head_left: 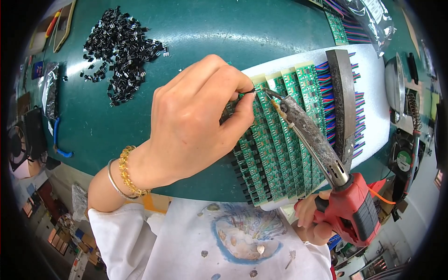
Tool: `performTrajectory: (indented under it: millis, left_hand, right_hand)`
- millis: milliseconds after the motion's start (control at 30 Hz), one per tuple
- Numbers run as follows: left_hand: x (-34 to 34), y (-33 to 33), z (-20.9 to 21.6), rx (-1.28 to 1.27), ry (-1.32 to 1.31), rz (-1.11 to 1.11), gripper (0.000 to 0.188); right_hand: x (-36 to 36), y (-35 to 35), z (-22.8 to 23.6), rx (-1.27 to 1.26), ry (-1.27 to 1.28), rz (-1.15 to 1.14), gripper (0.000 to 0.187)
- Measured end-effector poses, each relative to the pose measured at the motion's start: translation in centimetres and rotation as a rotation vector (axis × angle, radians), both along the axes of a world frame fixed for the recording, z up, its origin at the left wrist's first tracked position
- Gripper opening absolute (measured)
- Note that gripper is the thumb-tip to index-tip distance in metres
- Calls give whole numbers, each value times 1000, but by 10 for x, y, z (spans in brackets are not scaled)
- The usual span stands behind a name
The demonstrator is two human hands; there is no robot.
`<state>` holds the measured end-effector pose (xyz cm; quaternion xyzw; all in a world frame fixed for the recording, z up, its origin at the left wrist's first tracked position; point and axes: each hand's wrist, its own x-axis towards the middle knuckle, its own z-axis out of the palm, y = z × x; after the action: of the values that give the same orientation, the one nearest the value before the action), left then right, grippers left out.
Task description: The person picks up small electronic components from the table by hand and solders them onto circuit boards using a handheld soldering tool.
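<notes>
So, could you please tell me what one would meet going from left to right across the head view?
Blue cable, pile of small black parts, left hand, green circuit boards, metal bar, black fan.

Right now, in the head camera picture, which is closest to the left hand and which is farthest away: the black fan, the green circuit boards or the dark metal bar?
From the left hand:
1. Green circuit boards: right up by it, on its right.
2. Dark metal bar: farther right, past the boards.
3. Black fan: farthest, near the picture's right side.
</notes>
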<state>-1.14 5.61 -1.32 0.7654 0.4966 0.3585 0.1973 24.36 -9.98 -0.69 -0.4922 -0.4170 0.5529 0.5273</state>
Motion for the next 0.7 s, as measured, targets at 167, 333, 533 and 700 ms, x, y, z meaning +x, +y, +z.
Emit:
performTrajectory:
  millis: [167, 333, 533, 700]
  left_hand:
    - [-1, 0, 1, 4, -4, -1, 17]
    - [0, 0, 2, -11, -14, 8, 16]
    - [1, -1, 1, -6, -11, 9, 16]
    - [3, 1, 1, 17, -4, 16, 14]
  right_hand:
    - [11, -2, 6, -11, -20, -9, 74]
    - [10, 8, -4, -14, -37, -28, 75]
    - [11, 8, -3, 0, -57, -62, 75]
    - [7, 4, -3, 9, -59, -76, 75]
